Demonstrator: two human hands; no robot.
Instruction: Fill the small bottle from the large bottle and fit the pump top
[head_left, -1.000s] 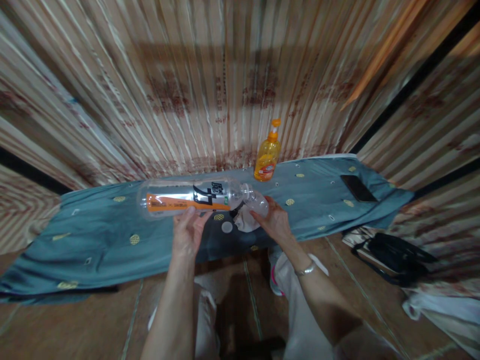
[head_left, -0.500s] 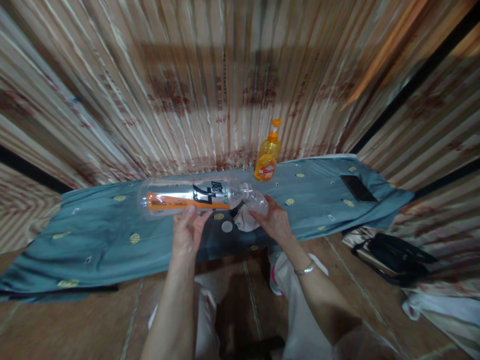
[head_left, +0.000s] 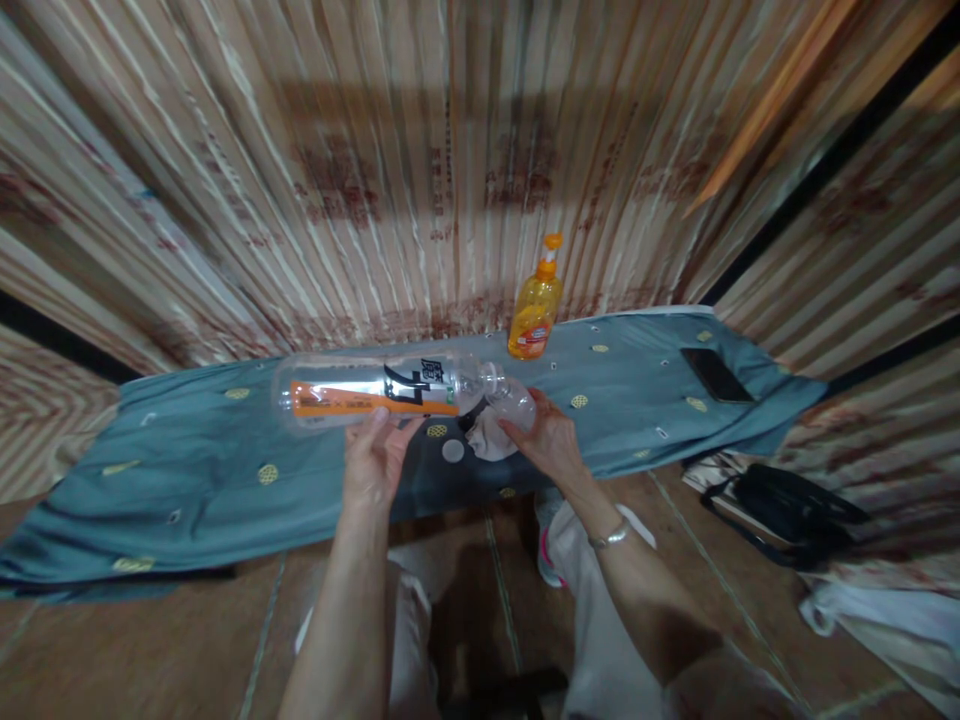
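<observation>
A large clear plastic bottle [head_left: 367,385] with an orange and silver label lies sideways over the cloth-covered table. My left hand [head_left: 373,455] is closed on it from below, thumb on the near side. At its right end, the neck meets a smaller clear plastic bottle [head_left: 514,397], mouth to mouth as far as I can tell. My right hand [head_left: 551,437] is closed round that one's right end. Just under the joined necks lies a whitish crumpled piece with a dark edge [head_left: 489,437], its kind unclear. A round white disc, like a cap [head_left: 453,451], rests on the cloth between my hands.
Behind the hands an orange pump bottle [head_left: 534,318] stands at the table's back edge. A dark phone [head_left: 716,375] lies on the blue-green tablecloth [head_left: 217,450] to the right. A black bag [head_left: 787,510] sits low at the right. Pleated curtains [head_left: 390,180] hang close behind.
Both hands keep their hold and the two bottles stay end to end. The whole view has shifted very slightly.
</observation>
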